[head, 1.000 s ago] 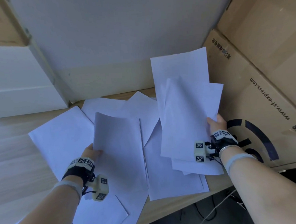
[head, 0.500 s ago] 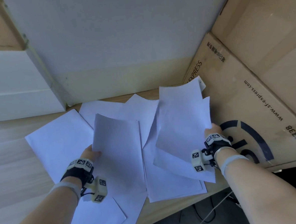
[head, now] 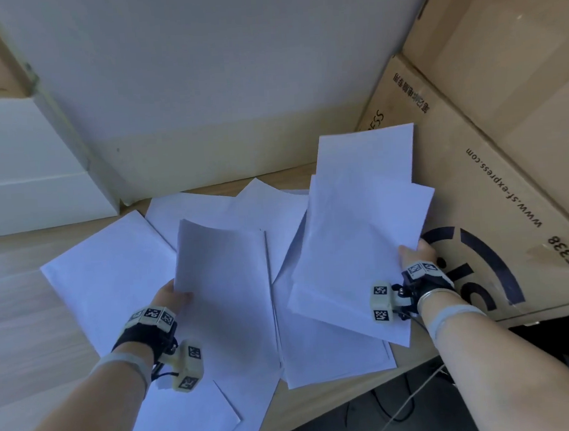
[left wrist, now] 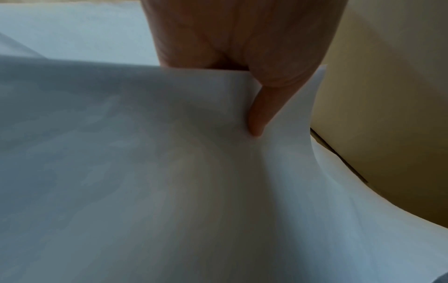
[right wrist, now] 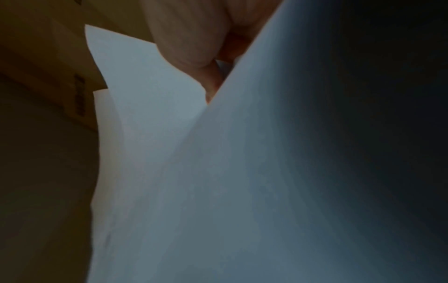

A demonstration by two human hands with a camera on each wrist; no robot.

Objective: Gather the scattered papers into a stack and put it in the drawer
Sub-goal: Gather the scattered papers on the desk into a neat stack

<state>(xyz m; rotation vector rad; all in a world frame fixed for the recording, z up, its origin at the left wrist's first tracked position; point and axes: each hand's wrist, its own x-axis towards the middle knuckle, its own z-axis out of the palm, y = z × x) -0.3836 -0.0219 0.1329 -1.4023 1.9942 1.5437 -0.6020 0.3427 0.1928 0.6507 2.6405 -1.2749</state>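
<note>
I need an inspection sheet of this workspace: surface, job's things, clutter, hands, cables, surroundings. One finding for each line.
Surface: wooden desk, light, mostly covered.
Job's things: loose sheets overlapping on the desk; no drawer seen.
Clutter: nothing seen.
Hands: left hand pinches lifted sheet; right hand grips several fanned sheets.
Cables: dark cables below the desk edge.
Surroundings: cardboard box at right, white board behind, white box at left.
</note>
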